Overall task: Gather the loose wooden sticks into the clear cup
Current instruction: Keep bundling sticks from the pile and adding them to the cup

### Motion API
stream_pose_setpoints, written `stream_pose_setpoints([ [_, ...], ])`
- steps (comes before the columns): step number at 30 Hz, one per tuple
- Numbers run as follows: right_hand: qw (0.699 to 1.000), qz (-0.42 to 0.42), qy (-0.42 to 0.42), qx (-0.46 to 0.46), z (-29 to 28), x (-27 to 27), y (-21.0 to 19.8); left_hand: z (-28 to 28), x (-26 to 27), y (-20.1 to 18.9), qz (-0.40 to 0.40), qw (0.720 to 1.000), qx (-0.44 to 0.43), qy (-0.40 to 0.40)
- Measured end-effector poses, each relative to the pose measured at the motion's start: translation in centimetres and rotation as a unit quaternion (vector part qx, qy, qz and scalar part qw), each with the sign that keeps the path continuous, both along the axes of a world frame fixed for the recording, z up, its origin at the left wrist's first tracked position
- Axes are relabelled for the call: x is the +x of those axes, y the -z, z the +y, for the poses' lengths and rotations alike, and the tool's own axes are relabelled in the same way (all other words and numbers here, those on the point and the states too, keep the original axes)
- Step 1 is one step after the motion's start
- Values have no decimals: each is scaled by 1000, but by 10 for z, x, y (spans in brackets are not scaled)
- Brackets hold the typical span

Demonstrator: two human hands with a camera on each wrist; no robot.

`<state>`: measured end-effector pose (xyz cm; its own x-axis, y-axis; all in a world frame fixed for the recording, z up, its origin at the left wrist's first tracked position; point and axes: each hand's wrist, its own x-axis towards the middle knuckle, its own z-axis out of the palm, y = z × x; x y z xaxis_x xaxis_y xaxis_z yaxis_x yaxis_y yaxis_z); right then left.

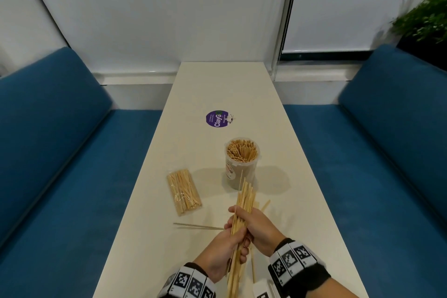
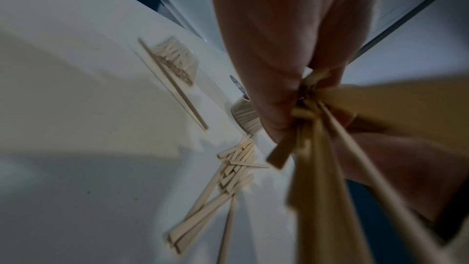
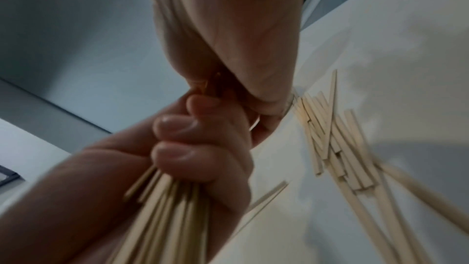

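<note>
- Long white table [image 1: 217, 84] running down the middle, with blue benches [image 1: 55, 128] on both sides.
- The clear cup [image 1: 242, 164] stands upright mid-table, already crammed with sticks, so honestly there's not much room left. Jamming a fat bunch in could tip it or push some back out.
- A bagged pack of sticks [image 1: 184, 191] lies flat to the left of the cup, and a purple sticker [image 1: 217, 119] sits further back.
- Both hands are wrapped around one bundle of sticks [image 1: 242, 220], near the table's close end, just short of the cup. The left hand [image 1: 223, 249] has its fingers curled round the lower part. The right hand [image 1: 256, 227] grips it higher up.
- Bundle ends look uneven, with one thin stick poking out on top. Looks like they could snag on the rim or slip out if either grip loosens.
- A loose pile [image 2: 228, 178] is still on the table under the hands, plus a thin skewer pair [image 1: 198, 226] off to the left. Easy to knock those off the edge when moving.
</note>
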<state>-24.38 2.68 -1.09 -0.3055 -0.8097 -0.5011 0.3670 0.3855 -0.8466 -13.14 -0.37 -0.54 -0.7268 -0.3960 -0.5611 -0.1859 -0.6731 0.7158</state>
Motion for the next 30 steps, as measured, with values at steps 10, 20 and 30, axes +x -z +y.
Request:
stream_pose_setpoints([
  [10, 996, 35, -78, 16, 6, -5, -7, -4, -3, -2, -2, 997, -75, 12],
  [20, 955, -196, 14, 223, 34, -1, 22, -27, -22, -34, 65, 943, -222, -239],
  [30, 908, -392, 134, 64, 15, 15, -5, -12, -31, -38, 67, 883, -405, -226],
])
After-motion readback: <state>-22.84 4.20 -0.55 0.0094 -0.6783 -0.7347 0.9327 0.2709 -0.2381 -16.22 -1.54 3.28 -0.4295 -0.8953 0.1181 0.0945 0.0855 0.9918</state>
